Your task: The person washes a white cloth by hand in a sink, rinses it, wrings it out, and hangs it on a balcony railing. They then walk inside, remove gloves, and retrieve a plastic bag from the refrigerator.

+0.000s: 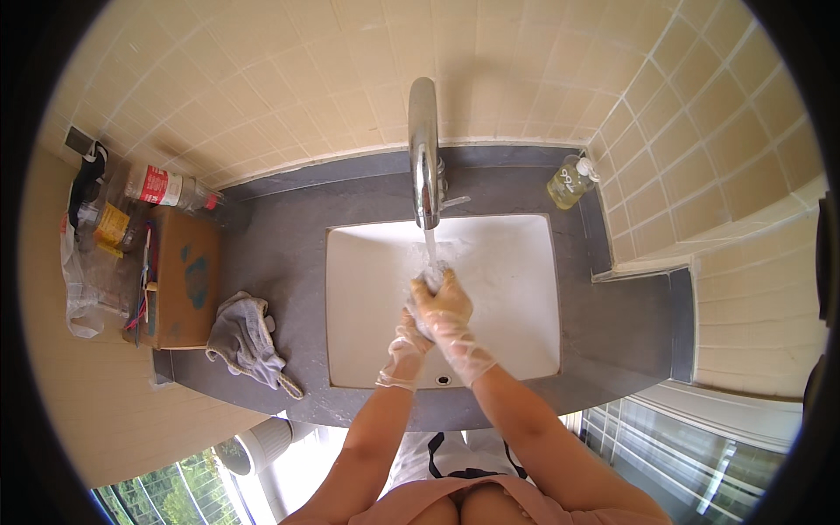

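My right hand point(451, 305) and my left hand point(410, 331), both in thin clear disposable gloves, are pressed together over a white rectangular sink basin point(518, 321). Water point(430, 246) runs from a chrome gooseneck faucet point(424, 151) onto the fingers. The right hand lies over the left and covers most of its palm and fingers. Something whitish shows between the hands at the fingertips; whether it is an object, foam or splashing water cannot be made out.
On the grey stone counter point(282, 262), left of the basin, lie a grey cloth point(246, 341) with corded edging and a cardboard box point(187, 282). Behind the box are a red-labelled plastic bottle point(164, 187) and a clear plastic bag point(92, 289). A yellowish pump soap bottle point(567, 187) stands back right.
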Demonstrator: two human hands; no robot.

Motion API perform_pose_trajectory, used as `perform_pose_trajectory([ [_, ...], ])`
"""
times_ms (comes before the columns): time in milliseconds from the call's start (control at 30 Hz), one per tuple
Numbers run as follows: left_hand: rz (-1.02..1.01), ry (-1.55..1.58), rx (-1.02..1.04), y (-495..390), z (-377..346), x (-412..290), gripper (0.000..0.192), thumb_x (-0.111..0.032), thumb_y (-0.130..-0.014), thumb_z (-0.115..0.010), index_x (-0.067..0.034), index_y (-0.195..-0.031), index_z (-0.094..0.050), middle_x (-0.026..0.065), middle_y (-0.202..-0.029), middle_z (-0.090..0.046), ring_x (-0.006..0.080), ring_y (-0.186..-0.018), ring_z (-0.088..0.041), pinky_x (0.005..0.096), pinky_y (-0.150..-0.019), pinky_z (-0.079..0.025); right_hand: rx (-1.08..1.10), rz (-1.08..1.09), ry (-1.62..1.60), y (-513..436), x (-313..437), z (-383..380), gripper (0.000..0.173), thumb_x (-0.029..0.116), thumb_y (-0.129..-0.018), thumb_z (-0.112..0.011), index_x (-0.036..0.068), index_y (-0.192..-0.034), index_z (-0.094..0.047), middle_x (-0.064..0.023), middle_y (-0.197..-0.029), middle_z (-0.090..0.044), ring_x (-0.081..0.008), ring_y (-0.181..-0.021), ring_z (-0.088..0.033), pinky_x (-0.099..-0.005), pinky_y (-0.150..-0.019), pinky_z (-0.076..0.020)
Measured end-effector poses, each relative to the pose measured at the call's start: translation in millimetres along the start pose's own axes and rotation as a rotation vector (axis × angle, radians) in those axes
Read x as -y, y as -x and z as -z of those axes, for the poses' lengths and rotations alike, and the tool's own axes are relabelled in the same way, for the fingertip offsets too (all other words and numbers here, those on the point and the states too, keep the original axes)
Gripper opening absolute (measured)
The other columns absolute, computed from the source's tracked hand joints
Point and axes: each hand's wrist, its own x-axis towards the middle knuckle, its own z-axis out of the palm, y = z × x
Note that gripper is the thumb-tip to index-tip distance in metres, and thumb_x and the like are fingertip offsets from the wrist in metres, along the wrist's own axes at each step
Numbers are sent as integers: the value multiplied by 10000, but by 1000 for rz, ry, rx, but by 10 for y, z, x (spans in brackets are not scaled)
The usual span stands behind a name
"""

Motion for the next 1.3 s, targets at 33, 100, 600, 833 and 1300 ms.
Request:
perform_pose_trajectory([
  [33, -58, 50, 60, 279, -191, 49, 536, -418, -942, -330, -102, -1374, -311, 157, -1388, -345, 301, -1269, -356, 427, -1012, -377, -78, 151, 263, 100, -209, -109, 408, 393, -841, -576, 51, -1060, -536, -175, -840, -667, -365, -798, -643, -418, -713, -514],
  [100, -209, 166, 179, 674, -454, 30, 671, -421, -923, -255, -97, -1499, -137, 186, -1533, -153, 316, -1401, -192, 372, -1065, -296, -171, 218, 305, 149, -486, -352, 396, 410, -850, -556, 59, -1033, -559, -175, -828, -665, -374, -788, -639, -421, -696, -512],
  [600, -76, -482, -26, 38, 337, -822, 635, -357, -934, -514, -213, -1461, -191, 209, -1497, -159, 440, -1340, -250, 620, -1030, -258, 167, 431, 857, -806, -1510, -415, 444, 435, -741, -658, 77, -998, -600, -130, -914, -640, -298, -919, -635, -450, -750, -503],
  [833, 168, -370, -24, -40, 293, -664, 840, -485, -918, -484, -194, -1489, 58, 298, -1498, 72, 496, -1379, -25, 652, -1052, -175, -237, 444, 829, -1143, -1493, -572, 378, 394, -779, -622, 56, -948, -623, -157, -916, -643, -296, -925, -614, -420, -790, -471],
  [1300, -168, -343, 615, -759, 464, -541, 485, -459, -928, -473, -116, -1271, -471, 132, -1225, -541, 279, -1094, -549, 401, -802, -521, 578, 199, -265, 368, -236, 53, 334, 186, -783, -679, 114, -1103, -611, -72, -964, -660, -225, -870, -630, -318, -765, -500],
])
